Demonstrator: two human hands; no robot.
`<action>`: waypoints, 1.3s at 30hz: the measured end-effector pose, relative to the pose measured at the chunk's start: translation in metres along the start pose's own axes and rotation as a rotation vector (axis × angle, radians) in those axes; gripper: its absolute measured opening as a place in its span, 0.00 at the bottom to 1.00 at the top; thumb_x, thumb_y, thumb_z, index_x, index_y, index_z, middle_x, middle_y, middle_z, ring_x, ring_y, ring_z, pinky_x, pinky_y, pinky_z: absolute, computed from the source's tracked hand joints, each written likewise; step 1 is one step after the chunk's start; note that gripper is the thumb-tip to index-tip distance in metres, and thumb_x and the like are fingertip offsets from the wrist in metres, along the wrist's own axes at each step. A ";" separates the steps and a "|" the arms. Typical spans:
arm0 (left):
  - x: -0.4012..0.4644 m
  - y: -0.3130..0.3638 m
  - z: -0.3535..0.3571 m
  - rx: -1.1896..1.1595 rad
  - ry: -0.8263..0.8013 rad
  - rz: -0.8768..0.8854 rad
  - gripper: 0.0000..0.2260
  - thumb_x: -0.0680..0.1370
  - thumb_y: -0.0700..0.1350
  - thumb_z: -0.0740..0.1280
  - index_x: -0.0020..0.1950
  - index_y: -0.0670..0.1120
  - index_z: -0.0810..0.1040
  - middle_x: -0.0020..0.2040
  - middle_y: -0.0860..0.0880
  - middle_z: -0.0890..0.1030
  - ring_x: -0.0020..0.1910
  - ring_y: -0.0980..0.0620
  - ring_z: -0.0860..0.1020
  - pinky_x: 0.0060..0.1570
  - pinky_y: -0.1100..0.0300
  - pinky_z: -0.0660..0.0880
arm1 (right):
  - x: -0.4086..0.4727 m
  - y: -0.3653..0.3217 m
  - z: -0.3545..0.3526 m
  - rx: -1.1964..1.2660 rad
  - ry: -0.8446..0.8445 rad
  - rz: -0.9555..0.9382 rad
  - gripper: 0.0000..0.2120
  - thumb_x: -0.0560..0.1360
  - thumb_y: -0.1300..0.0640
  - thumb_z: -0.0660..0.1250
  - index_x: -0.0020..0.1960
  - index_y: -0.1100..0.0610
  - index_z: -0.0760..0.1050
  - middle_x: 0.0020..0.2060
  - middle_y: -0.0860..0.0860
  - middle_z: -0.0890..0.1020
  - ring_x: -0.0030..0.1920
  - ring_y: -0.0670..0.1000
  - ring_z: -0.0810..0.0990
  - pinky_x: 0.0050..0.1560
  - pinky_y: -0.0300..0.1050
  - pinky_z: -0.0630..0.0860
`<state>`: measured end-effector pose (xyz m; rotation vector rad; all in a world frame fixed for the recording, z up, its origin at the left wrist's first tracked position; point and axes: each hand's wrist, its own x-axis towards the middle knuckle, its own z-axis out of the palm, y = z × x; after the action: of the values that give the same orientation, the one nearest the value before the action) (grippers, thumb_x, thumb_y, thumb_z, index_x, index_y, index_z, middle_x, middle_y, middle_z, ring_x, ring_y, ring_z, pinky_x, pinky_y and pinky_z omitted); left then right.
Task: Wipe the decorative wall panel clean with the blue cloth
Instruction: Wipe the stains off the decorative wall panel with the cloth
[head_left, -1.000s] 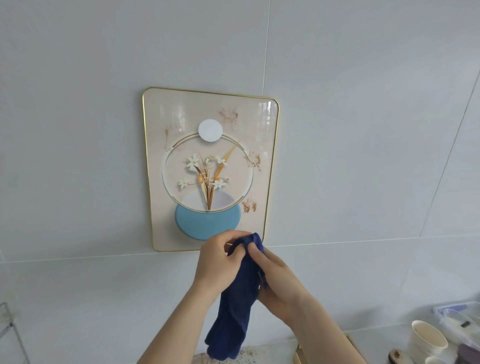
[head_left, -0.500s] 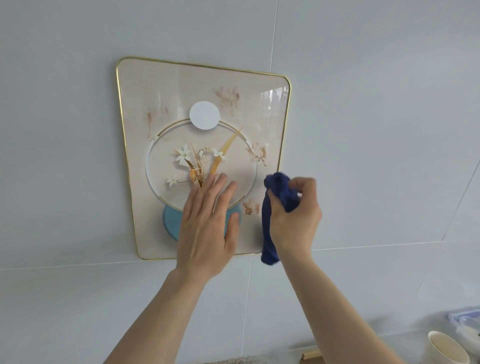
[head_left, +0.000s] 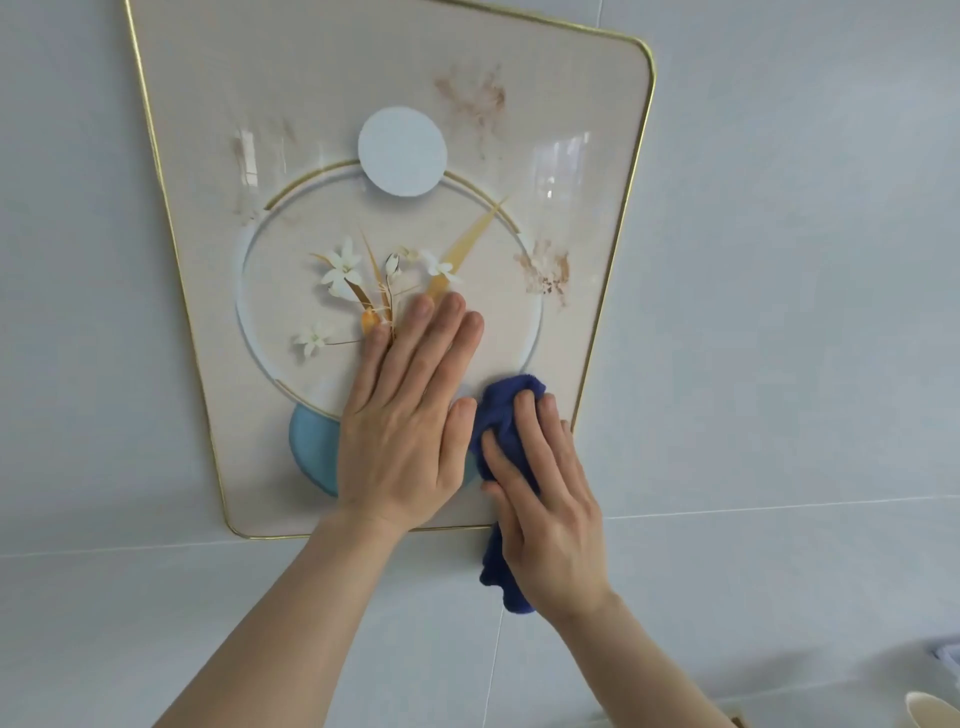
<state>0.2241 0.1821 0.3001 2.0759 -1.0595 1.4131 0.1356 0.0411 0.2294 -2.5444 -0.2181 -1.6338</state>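
**Both hands on the panel, cloth pressed at lower right**

Pale grey tiled wall across the whole view, with thin grout lines running through it. Mounted on it, a decorative wall panel: cream face, thin gold rim, rounded corners, top edge cut off by the frame. Printed on the panel, a large ring outlined in gold and white, a pale round disc at its top, white flowers with golden stems and leaves inside, and a light blue rounded shape at its base. Brownish smears at upper right, more at the ring's right side, and fainter streaks at upper left.

Left hand laid flat on the panel, fingers straight and close together, covering the ring's lower middle and part of the blue shape; holding nothing. Right hand just beside it, thumb side touching or nearly touching the left hand's thumb, fingers curled over the blue cloth and pressing it against the panel's lower right area. Cloth bunched above the fingertips, a loose tail hanging below the panel's bottom edge, over the wall.

Bottom right corner: rim of a cream cup and a sliver of something blue-edged, both cut off, too little to identify further.
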 end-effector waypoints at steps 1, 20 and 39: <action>0.000 0.000 0.003 0.031 0.009 -0.002 0.25 0.85 0.50 0.46 0.82 0.44 0.59 0.83 0.48 0.58 0.83 0.48 0.53 0.82 0.47 0.47 | -0.005 0.003 0.004 -0.009 -0.007 -0.019 0.16 0.83 0.63 0.61 0.68 0.60 0.77 0.75 0.63 0.68 0.79 0.63 0.61 0.74 0.64 0.68; -0.003 -0.002 0.018 0.143 0.127 0.010 0.26 0.84 0.49 0.49 0.82 0.46 0.59 0.82 0.50 0.57 0.83 0.50 0.53 0.82 0.49 0.47 | 0.081 0.026 -0.019 -0.264 0.452 0.041 0.20 0.77 0.74 0.59 0.55 0.58 0.86 0.65 0.61 0.80 0.53 0.62 0.76 0.55 0.57 0.75; -0.003 0.000 0.015 0.145 0.105 0.009 0.26 0.85 0.50 0.47 0.83 0.46 0.56 0.83 0.50 0.54 0.83 0.49 0.53 0.82 0.48 0.47 | -0.030 0.009 0.000 -0.215 -0.061 -0.045 0.25 0.68 0.73 0.57 0.57 0.58 0.84 0.61 0.56 0.72 0.46 0.55 0.72 0.37 0.45 0.74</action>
<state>0.2328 0.1730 0.2917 2.0719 -0.9511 1.6286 0.1249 0.0306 0.2022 -2.7684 -0.1116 -1.6810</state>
